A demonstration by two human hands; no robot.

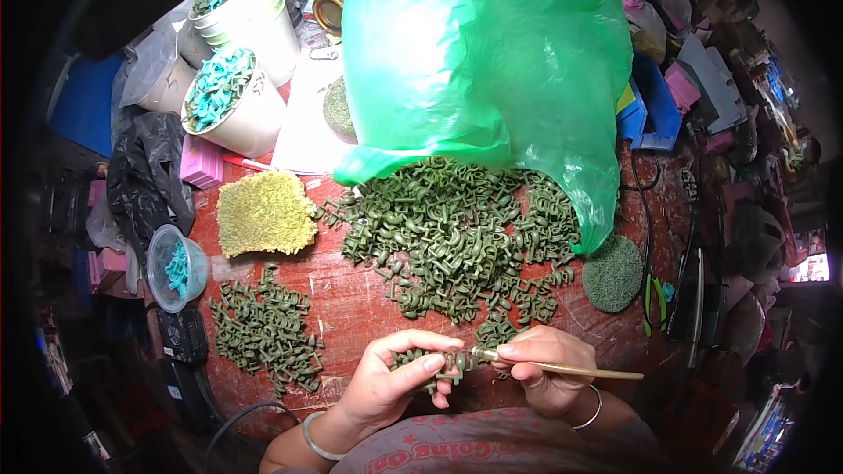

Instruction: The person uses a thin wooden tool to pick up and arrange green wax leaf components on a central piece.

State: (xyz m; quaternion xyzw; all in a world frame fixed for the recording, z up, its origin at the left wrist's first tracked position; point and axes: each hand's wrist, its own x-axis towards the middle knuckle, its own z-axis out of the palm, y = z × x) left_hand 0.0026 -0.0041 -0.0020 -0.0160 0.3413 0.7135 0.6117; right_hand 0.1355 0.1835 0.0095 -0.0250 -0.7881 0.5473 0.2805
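My left hand (384, 384) is closed around several small dark green moulded pieces, with one curled piece (454, 366) pinched at the fingertips. Between the thumb and fingers of my right hand (555, 367) is a slim tool (606, 373) with a tapered tan handle. Its pale tip meets or nearly meets the pinched piece; whether it is a brush or a blade is too small to tell. Just beyond my hands spreads a large heap of the same green pieces (439, 246). A smaller pile of them (268, 329) lies to the left.
A green plastic bag (492, 61) covers the far side of the heap. White buckets (255, 114) with turquoise and green pieces stand far left, near a yellow sponge (265, 212) and a clear tub (176, 269). A round green pad (613, 274) and green-handled pliers (654, 303) lie right.
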